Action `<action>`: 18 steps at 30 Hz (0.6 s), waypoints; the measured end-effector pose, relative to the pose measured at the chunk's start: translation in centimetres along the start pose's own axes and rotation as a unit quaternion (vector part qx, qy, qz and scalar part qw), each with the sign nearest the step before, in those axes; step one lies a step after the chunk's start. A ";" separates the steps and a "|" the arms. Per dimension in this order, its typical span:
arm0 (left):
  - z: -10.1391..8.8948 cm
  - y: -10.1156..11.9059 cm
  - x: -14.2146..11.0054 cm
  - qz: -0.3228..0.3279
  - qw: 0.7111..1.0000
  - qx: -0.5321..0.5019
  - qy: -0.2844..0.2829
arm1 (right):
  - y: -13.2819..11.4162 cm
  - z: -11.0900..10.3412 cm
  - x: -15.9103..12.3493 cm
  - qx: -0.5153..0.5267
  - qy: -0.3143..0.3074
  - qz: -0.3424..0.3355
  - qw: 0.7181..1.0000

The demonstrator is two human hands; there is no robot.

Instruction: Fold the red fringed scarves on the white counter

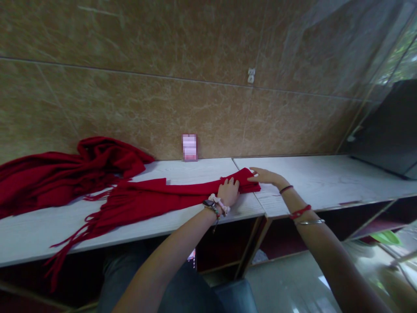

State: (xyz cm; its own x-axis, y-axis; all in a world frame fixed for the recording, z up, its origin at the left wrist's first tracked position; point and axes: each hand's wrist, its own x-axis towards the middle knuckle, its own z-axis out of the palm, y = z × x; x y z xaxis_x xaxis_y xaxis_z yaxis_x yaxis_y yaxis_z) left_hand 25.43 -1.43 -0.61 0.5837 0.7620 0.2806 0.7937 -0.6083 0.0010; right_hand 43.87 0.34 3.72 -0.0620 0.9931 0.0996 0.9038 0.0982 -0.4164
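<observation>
A red scarf point(153, 200) with a fringed left end lies lengthwise on the white countertop point(208, 167). Some of its fringe hangs over the front edge. Its right end is folded over into a narrow, layered bundle. My left hand point(229, 191) rests flat on the scarf just left of that bundle, fingers slightly spread. At the folded right end, my right hand point(265, 176) grips the cloth, thumb on top and fingers at the far edge. What lies under its fingers is partly hidden. A second red cloth point(65, 174), bunched up, lies at the left.
A phone point(190, 148) with a lit screen leans against the brown tiled wall point(137, 104). A dark, bulky object point(391, 130) stands at the counter's right end. Open shelves point(283, 237) sit below the counter. A seam runs across the countertop near my hands.
</observation>
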 end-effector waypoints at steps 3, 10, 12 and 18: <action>-0.2 0.3 0.3 0.002 1.000 0.004 0.005 | -0.7 0.0 1.7 0.030 0.062 0.097 0.993; 0.0 0.1 0.8 -0.009 1.000 0.017 -0.001 | -0.9 2.0 4.1 0.066 0.109 0.127 0.984; 0.1 -0.1 0.7 -0.007 1.000 0.023 0.003 | -0.6 2.2 4.1 0.083 0.119 0.122 0.982; 0.5 -0.1 0.4 0.004 1.000 0.022 0.000 | 0.2 1.8 3.1 0.127 0.055 0.097 0.986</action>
State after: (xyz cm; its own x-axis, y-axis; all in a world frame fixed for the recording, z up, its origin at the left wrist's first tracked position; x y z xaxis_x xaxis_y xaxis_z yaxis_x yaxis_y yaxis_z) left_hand 25.70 -0.99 -1.02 0.5900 0.7572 0.2804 0.7958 -0.6041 -0.0431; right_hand 43.13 3.51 2.34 0.1607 0.9831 0.0879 0.7585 -0.0660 -0.6483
